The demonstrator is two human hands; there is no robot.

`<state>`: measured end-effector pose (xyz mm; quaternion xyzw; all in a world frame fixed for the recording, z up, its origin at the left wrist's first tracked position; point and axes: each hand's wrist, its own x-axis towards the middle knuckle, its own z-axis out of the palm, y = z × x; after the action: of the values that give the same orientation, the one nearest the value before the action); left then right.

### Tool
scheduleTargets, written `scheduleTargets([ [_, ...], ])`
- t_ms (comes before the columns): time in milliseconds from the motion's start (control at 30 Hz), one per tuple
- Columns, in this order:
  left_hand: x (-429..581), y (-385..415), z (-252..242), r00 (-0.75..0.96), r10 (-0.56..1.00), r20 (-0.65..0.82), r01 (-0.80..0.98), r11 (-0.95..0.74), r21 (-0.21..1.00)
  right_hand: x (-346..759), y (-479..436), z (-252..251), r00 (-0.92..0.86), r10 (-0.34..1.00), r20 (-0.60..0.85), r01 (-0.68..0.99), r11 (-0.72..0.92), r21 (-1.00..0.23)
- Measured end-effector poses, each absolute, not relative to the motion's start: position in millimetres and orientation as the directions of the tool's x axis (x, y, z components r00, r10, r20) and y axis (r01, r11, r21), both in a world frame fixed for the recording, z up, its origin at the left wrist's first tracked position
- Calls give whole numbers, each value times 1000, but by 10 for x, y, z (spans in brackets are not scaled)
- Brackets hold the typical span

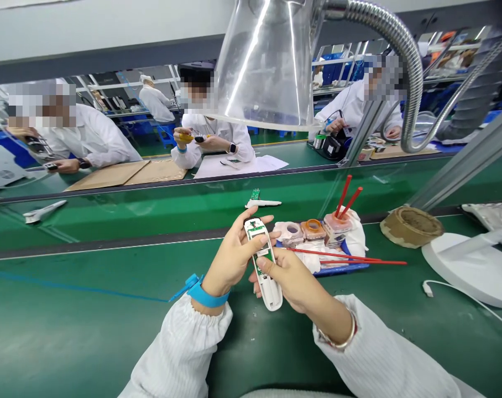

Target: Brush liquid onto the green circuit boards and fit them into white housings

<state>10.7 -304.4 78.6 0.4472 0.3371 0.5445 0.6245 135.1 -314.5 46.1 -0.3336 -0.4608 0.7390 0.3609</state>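
Note:
An elongated white plastic housing (271, 290) with a green circuit board (259, 228) inside lies tilted between both hands above the bench. My left hand (234, 246) grips its upper part, thumb across the board and fingers behind. My right hand (290, 273) is closed on the lower right side, with its thumb pressing on the board. The housing's underside is hidden by my fingers. Close to my right hand is a blue tray (346, 270) bearing small jars, white wipes and red sticks (359, 258).
A conveyor belt (184, 213) runs beyond the bench, carrying white housing parts (263, 204). A clear extraction hood (267, 72) hangs above. At right stand a brown tape roll (412, 225), a white lamp base (475, 271) and a cable (429, 288). A blue wrist-strap cord (80, 286) stretches left. Co-workers sit opposite.

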Motion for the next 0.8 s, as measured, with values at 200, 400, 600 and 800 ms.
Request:
scheduleTargets([
  [200,74,-3144,886,233,972,39,-380,54,924,1333,-3269,564,-521,833,-188,-253,-361,-898],
  [400,87,-3104,868,196,980,28,-370,48,928,1383,-3203,616,-527,825,-205,-228,-369,-901],
  [600,125,-3073,759,179,983,-48,-257,94,962,1469,-3082,598,-495,843,-211,-219,-356,-908],
  [800,149,-2832,743,131,990,-57,-219,85,972,1676,-3007,535,-573,803,-166,-48,-235,-971],
])
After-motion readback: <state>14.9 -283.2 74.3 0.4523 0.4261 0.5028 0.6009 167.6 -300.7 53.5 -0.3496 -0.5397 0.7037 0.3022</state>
